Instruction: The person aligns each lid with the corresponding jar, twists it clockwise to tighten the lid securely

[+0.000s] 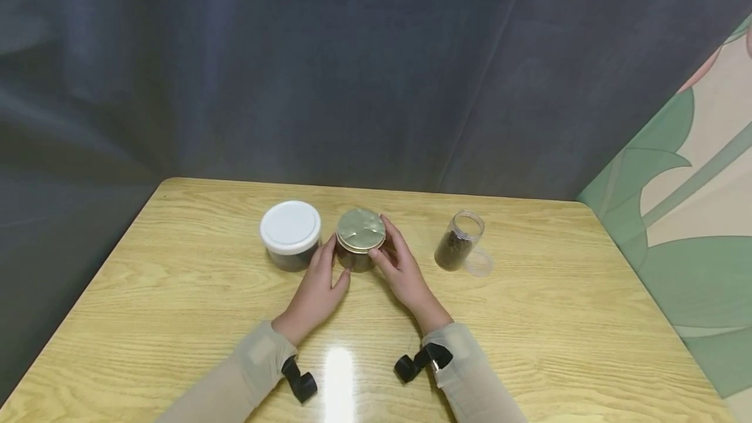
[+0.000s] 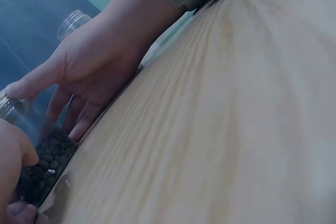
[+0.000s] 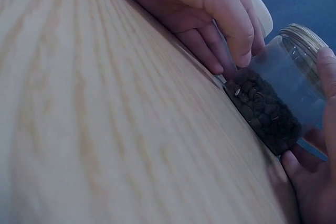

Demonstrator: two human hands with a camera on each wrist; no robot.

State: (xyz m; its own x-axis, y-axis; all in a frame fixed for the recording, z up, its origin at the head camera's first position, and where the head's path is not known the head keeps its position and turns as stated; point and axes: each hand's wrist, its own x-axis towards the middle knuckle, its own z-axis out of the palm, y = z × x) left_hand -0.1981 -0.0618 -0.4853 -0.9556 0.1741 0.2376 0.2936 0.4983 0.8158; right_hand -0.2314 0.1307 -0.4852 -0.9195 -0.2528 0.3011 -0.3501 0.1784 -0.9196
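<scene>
A clear jar [image 1: 356, 260] with a gold lid [image 1: 361, 228] stands upright on the table, dark bean-like pieces [image 3: 265, 111] filling its lower part. From the left, my left hand [image 1: 314, 292] holds it, fingers along its side and thumb at the front. My right hand [image 1: 405, 276] grips the other side, its thumb up by the lid's rim and its fingers reaching around behind. In the left wrist view the right hand [image 2: 100, 59] shows its thumb at the lid edge, with the other fingers low by the glass.
Just left of my left hand stands a wider tub with a white lid [image 1: 290, 227] and dark contents. Over to the right, a lidless clear jar [image 1: 455, 247] holds dark grains, with a clear round lid [image 1: 479, 262] lying beside it. A dark curtain [image 1: 364, 70] hangs behind the table.
</scene>
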